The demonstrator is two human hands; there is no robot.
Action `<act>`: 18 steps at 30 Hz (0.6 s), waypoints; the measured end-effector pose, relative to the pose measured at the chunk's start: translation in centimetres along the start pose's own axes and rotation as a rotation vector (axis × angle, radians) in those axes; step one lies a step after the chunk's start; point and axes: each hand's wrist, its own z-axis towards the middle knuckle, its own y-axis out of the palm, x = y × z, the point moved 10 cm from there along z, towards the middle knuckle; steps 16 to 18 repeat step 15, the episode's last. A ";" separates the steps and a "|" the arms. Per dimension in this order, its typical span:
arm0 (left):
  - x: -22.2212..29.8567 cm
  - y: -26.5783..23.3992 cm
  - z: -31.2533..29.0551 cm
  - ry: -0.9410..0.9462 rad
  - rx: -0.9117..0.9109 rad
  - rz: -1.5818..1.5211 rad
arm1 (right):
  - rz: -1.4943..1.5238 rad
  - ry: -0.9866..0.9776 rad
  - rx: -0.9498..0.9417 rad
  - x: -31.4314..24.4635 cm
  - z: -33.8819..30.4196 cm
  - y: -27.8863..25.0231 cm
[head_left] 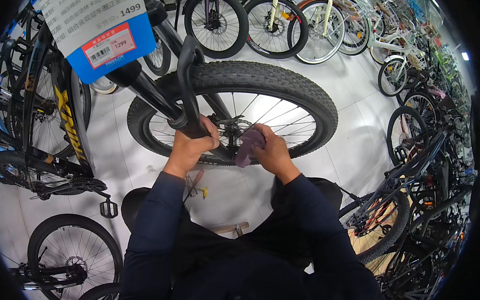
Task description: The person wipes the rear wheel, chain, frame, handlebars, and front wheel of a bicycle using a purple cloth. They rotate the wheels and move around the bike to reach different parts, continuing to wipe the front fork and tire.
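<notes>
A black bicycle front fork (187,93) slants down to a wheel with a knobbly black tyre (271,79). My left hand (188,151) is wrapped round the lower part of the near fork leg. In my right hand (276,153) is a bunched purple cloth (245,151), pinched between thumb and fingers just right of the fork's lower end. The cloth is close to the wheel hub and its disc rotor (232,130); whether it touches them I cannot tell.
A white and blue price card (146,43) hangs over the upper left. On the floor below the wheel lie a red-handled tool (196,178), a small yellow-ended tool (204,192) and a wooden-handled tool (228,228). Parked bicycles crowd both sides and the back, including a black and yellow frame (69,118).
</notes>
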 end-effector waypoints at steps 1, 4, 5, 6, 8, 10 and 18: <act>0.1 -0.1 0.0 0.009 -0.001 0.003 | -0.004 -0.022 0.093 -0.2 -0.1 -0.1; 0.3 -0.3 0.1 0.028 -0.003 0.006 | 0.023 0.029 0.097 0.2 0.4 2.2; 0.4 -0.4 0.1 0.032 0.000 0.005 | 0.093 0.084 0.042 0.9 0.7 2.9; 0.3 -0.6 0.1 0.028 0.006 0.005 | 0.053 -0.028 0.016 -0.1 1.3 3.3; 0.2 -0.9 -0.1 0.026 0.012 0.018 | -0.031 -0.225 -0.050 -2.0 2.3 4.2; 0.2 -1.2 -0.1 0.028 0.010 0.027 | -0.273 -0.224 -0.306 -1.5 4.0 6.3; 0.0 -1.1 0.1 0.004 0.002 0.037 | -0.323 -0.051 -0.414 0.7 6.1 7.5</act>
